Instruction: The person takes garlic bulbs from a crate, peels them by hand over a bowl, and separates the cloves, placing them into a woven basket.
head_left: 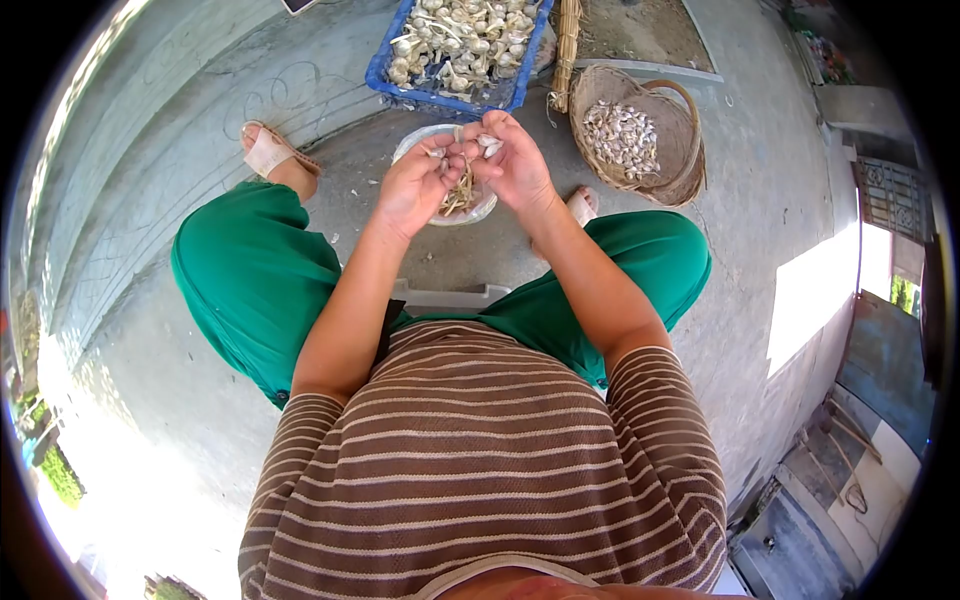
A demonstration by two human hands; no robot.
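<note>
My left hand (pixel 412 190) and my right hand (pixel 518 170) meet above a pale round basin (pixel 484 211), their fingertips close together. White garlic cloves (pixel 489 145) sit in the curled fingers of my right hand. Between the fingers of my left hand is more garlic (pixel 437 153), partly covered by the fingers. Dry garlic stalks (pixel 459 198) and scraps lie in the basin below. Past the hands stands a blue plastic crate (pixel 447 104) of whole garlic bulbs (pixel 462 42). To the right, a wicker basket (pixel 688 165) holds separated cloves (pixel 620 138).
A bundle of dry stalks (pixel 567 45) stands between crate and basket. My knees in green trousers (pixel 255 270) flank the basin, with a sandalled foot (pixel 280 155) on the left. The grey concrete floor (pixel 740 190) runs around, with tools and boards at the lower right.
</note>
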